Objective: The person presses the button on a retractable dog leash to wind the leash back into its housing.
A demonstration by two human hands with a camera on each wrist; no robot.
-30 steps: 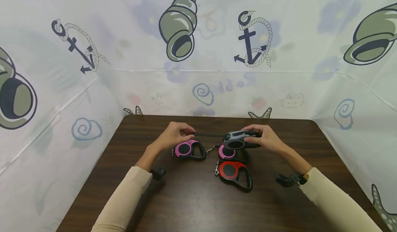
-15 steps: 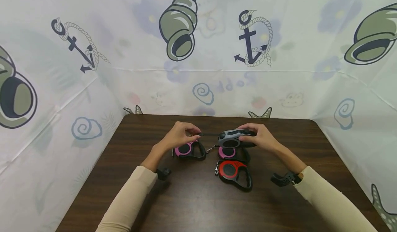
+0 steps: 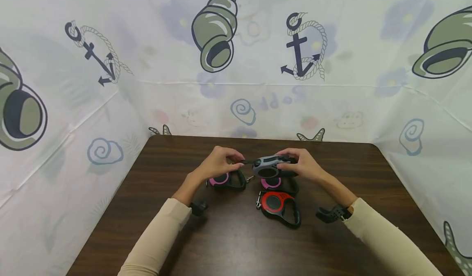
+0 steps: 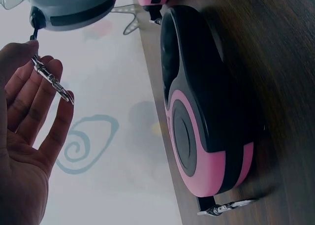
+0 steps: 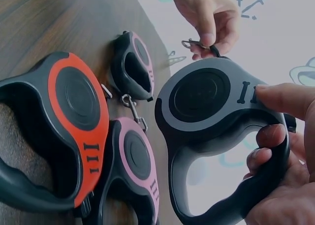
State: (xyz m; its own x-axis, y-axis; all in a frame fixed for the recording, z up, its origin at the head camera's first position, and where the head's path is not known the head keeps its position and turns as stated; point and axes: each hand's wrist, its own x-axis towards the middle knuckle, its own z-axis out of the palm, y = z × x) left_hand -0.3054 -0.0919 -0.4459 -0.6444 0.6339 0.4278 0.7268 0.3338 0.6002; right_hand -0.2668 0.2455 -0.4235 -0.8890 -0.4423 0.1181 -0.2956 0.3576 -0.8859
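My right hand point(image 3: 303, 163) grips a grey and black retractable dog leash point(image 5: 221, 77) by its handle, held above the table. My left hand point(image 3: 221, 163) pinches the short black strap end of that leash between thumb and fingers. The strap's metal clip point(image 4: 51, 80) hangs across the left fingers in the left wrist view. Only a short stretch of strap runs between my left fingertips and the grey casing. Below the left hand lies a pink and black leash point(image 4: 211, 166), partly covered by it in the head view. A second pink leash point(image 5: 138, 153) lies beneath the grey one.
A red and black leash point(image 3: 273, 202) lies on the dark wooden table point(image 3: 228, 239), nearer me than the second pink one. A printed white cloth point(image 3: 166, 63) rises behind the table and along both sides.
My hands have drawn closer together, the left moving right and the right moving left with the grey leash. The strap between them has shortened. The leashes on the table have stayed put.
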